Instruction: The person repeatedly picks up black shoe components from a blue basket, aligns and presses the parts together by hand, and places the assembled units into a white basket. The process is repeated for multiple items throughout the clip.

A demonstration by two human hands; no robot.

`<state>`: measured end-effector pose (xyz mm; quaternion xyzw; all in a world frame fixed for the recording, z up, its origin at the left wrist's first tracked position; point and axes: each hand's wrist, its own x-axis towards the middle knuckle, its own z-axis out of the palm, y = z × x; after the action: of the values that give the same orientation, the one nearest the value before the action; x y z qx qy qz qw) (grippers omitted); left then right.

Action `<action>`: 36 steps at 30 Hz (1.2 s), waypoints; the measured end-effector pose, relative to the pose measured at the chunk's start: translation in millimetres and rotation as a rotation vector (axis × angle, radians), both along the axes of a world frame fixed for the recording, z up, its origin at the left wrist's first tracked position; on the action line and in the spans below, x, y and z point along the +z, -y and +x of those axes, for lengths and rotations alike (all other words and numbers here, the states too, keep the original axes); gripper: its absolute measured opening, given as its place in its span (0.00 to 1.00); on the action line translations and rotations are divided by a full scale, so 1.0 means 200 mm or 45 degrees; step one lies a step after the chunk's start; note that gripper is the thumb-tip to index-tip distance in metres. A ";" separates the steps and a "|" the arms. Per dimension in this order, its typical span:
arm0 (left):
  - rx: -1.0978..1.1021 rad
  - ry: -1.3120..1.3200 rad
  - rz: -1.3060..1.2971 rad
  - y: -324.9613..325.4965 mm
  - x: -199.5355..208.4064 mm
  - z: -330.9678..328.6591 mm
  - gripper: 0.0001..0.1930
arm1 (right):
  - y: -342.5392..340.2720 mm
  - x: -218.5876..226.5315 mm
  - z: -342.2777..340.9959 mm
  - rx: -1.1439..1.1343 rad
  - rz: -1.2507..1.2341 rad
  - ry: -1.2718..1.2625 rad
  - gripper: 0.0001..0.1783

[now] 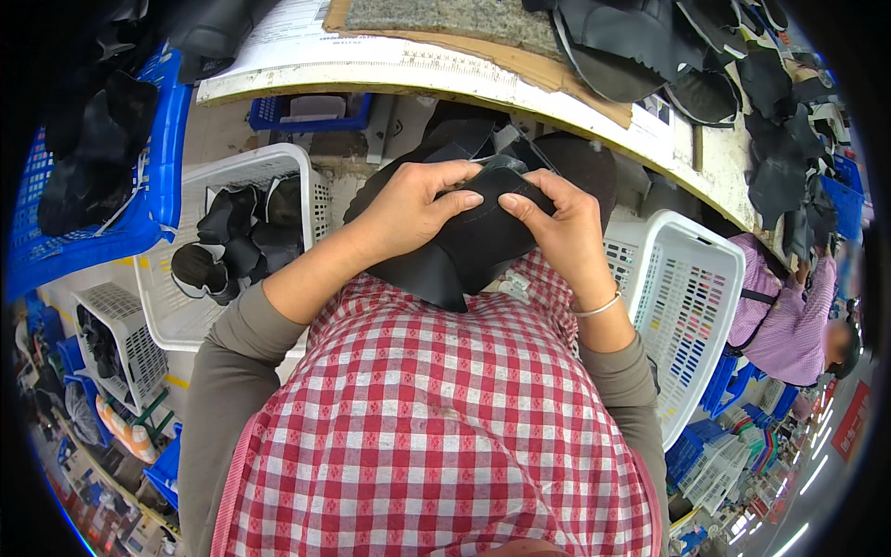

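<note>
Both thumbs and bent forefingers of the left hand and the right hand pinch a smooth, matte black, leather-like shaped piece, the thumb tips close together near its rounded upper edge; a faint row of marks runs beside them, and a pointed flap hangs below the fingers over a red-and-white checked cloth apron. Beyond the fingertips runs the long, worn edge of a pale, paper-covered worktable, bearing a rough grey slab and, to the fingers' upper right, overlapping curved black pieces. Left of the fingers, a white slatted plastic basket holds folded black pieces, with a blue lattice crate farther out. Right of them, a tall-sided white perforated basket stands near the wrist, and a co-worker in pink is well beyond. The fingers sit short of the table edge, between the two white baskets and apart from both.
</note>
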<state>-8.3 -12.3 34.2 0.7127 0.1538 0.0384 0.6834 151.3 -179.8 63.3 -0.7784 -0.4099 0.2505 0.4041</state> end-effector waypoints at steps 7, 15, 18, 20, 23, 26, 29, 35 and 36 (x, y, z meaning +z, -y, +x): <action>-0.090 0.160 -0.155 0.01 -0.02 -0.01 0.16 | 0.05 0.01 -0.02 -0.035 -0.075 0.105 0.13; -0.362 0.000 -0.120 -0.05 -0.01 0.02 0.13 | 0.09 -0.01 -0.01 -0.001 0.101 -0.037 0.14; -0.270 -0.066 -0.086 -0.05 -0.01 -0.02 0.12 | 0.14 -0.01 -0.02 -0.066 0.071 0.270 0.14; -0.129 -0.041 -0.091 -0.01 -0.01 -0.06 0.11 | 0.18 0.00 -0.01 -0.135 0.075 0.305 0.15; 0.061 -0.060 0.019 0.06 0.02 -0.10 0.09 | 0.22 0.03 0.03 -0.068 0.063 0.018 0.15; 0.204 0.226 0.266 0.03 0.19 -0.13 0.09 | 0.25 0.17 0.09 0.220 0.066 0.100 0.16; 0.229 0.601 0.733 -0.16 0.50 -0.14 0.08 | 0.24 0.42 0.12 0.367 0.382 0.847 0.18; 0.691 0.881 1.267 -0.60 0.81 0.32 0.15 | -0.27 0.59 0.09 0.133 0.635 1.393 0.14; 0.781 0.873 1.026 -0.58 0.78 0.35 0.15 | -0.43 0.53 0.09 0.049 0.592 1.475 0.13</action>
<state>62.6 103.8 189.8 0.7854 0.0966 0.5158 0.3283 170.2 -94.4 170.0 -0.6719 -0.6204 -0.3009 0.2704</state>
